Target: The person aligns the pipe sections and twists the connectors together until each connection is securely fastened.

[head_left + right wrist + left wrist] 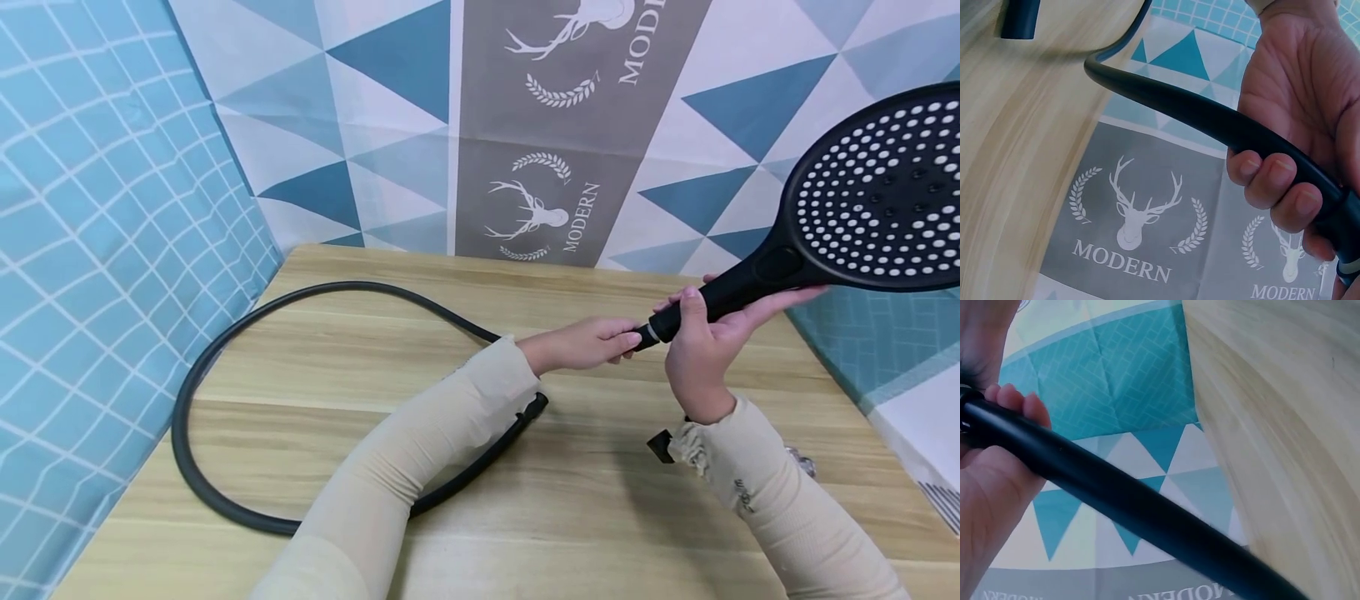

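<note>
A black shower head (873, 196) with a round face of white nozzles is raised at the right of the head view. My right hand (701, 358) holds its handle (738, 287), the thumb lying along the near side. At the handle's lower end, my left hand (588, 342) grips one end of a black shower hose (180, 425). A pale ring (655, 333) shows where hose and handle meet. In the right wrist view the left fingers (1279, 178) curl round the hose. The hose's other end (536, 406) lies on the table, near the left sleeve.
The hose makes a wide loop over the left of the wooden table (600, 533). A small black square piece (660, 447) and a shiny metal piece (802, 462) lie beside the right sleeve, partly hidden. Patterned sheets (390, 125) stand behind and at the sides.
</note>
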`<state>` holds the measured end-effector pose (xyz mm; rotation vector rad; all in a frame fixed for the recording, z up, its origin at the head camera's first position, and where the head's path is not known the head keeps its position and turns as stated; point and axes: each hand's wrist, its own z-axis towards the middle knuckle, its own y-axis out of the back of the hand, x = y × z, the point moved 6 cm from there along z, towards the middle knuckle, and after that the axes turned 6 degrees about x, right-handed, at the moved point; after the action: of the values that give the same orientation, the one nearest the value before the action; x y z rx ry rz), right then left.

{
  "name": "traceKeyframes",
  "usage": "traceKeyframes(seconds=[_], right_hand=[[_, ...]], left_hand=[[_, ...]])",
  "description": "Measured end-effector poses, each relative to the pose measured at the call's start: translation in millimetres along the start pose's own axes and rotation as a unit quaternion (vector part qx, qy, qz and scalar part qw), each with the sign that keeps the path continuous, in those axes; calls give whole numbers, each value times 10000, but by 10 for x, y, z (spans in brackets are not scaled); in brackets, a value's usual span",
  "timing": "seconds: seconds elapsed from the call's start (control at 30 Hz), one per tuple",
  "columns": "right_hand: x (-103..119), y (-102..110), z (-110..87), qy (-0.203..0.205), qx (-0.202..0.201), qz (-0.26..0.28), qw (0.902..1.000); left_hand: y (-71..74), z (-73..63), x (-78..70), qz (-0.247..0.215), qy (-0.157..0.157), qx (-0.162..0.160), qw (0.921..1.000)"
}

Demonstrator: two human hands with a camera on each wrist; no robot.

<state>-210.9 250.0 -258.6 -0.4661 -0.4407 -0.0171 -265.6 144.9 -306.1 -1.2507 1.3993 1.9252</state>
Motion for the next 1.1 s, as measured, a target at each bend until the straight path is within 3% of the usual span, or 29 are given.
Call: traceKeyframes(seconds=[0.27,0.5,0.63,0.73,0.83,0.93,1.1], right_hand=[[-7,-15,-21,34,64,71,9999],[-8,-31,-19,24,137,-122,9998],[-12,-31,-18,78,80,96,9999],[-4,-28,-25,93,103,-14,9999],[14,-29,-23,121,91,-289,9995],[40,-24,-11,171,39,-452,9988],[58,-19,-9,181,22,-366,9992]], left_hand=[[60,-14,-21,686,-5,-446,9966],[99,-27,-70,1501,-175,-744,9857],[91,-28,-94,1667,-247,-655,9835],[71,-19,-102,1461,-356,-363,9880],[63,-14,-81,793,-389,-61,9961],[72,-7,-52,174,-368,13,9992],[89,3,-55,398,-350,-244,9983]])
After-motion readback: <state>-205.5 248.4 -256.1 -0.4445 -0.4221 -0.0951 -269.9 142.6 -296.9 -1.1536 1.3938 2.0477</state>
